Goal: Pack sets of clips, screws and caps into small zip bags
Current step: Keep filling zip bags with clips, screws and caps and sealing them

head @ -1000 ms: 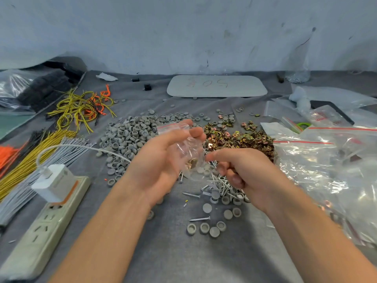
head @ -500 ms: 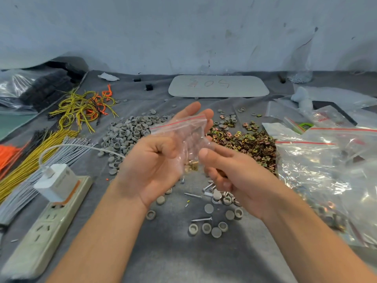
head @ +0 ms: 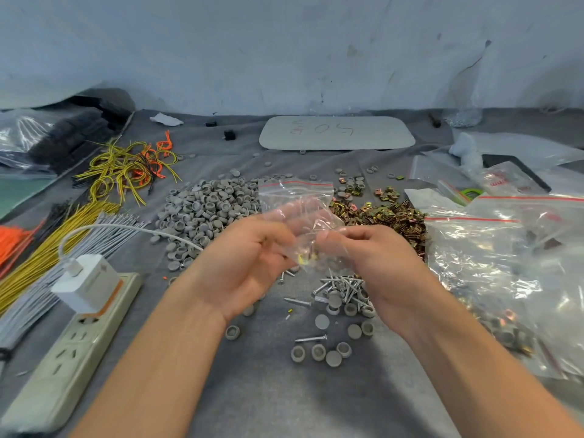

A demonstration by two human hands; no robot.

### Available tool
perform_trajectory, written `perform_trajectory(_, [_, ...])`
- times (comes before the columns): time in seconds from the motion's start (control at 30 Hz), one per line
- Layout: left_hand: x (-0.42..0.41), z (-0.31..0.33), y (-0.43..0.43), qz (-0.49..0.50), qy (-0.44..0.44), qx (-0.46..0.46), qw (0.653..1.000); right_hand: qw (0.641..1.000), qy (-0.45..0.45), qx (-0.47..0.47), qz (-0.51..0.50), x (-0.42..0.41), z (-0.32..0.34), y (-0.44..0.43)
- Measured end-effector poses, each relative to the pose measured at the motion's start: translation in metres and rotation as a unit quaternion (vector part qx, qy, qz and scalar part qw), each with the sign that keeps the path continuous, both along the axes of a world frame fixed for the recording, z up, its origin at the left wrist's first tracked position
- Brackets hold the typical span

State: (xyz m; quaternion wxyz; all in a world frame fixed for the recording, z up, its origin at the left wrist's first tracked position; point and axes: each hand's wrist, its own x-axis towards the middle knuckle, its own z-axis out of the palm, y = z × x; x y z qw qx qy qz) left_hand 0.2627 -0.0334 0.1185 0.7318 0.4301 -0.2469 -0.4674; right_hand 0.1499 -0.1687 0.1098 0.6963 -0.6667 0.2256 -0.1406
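**Left grip** [head: 246, 267]: closed on the bag. Thumb and curled fingers pinch its left side, and the fingertips show blurred through the plastic.

**Right grip** [head: 376, 263]: closed on the bag. The thumb is on the near face and the fingers are behind, pinching the right side.

**Bag** [head: 297, 203]: small and clear, held between both grips and raised above the counter [head: 284, 399], in front of the gap between caps and clips. Its long axis is upright and leans slightly away. The red zip strip is on top, running left to right, and the bottom hangs down between the palms. Whether the mouth is sealed cannot be made out. A small yellow-brass piece lies at the bottom, too blurred to identify.

**Screws** [head: 341, 284]: a heap on the counter just below the bag, partly hidden by the right grip. Their points lie every way, and two singles lie apart nearer the camera.

**Caps** [head: 205, 213]: grey. The main pile is left of and behind the bag, with loose ones scattered around the screws.

**Clips** [head: 385, 216]: a brass pile right of the bag. Its right edge is hidden under the sacks.

**Sacks** [head: 505, 263]: large, clear and crumpled, with red strips. They are cut off by the right frame edge, and glare hides their contents.

**Power strip** [head: 72, 339]: at front left with a white charger [head: 85, 282] plugged in. Its near end is cut off.

**Wires** [head: 126, 172]: yellow and orange, tangled at rear left.

**Board** [head: 336, 132]: white, at far centre, with scrawled marks.
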Motion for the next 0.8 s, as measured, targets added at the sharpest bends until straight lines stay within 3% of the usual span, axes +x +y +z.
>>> perform_trajectory(0.2, [-0.005,0.001,-0.002,0.018,0.018,0.009,1.0,0.997,-0.017,-0.049,0.056,-0.006,0.004,-0.004])
perform_trajectory(0.27, [-0.004,0.002,-0.001,0.031,0.011,0.01,0.999,0.998,-0.008,-0.045,0.031,-0.006,0.004,-0.008])
perform_trajectory(0.43, [0.003,-0.001,0.0,0.123,-0.039,0.044,0.991,0.975,0.056,0.183,-0.116,-0.002,-0.002,-0.031])
perform_trajectory(0.57, [0.002,-0.006,-0.003,0.205,-0.18,0.129,0.953,0.949,-0.03,0.307,-0.067,-0.002,-0.001,-0.031])
perform_trajectory(0.67, [0.0,-0.009,-0.006,0.257,-0.223,0.16,0.927,0.943,-0.07,0.324,-0.038,-0.001,0.0,-0.025])
perform_trajectory(0.8, [-0.002,-0.01,-0.007,0.308,-0.35,0.209,0.859,0.948,-0.074,0.311,0.001,-0.004,0.0,-0.016])
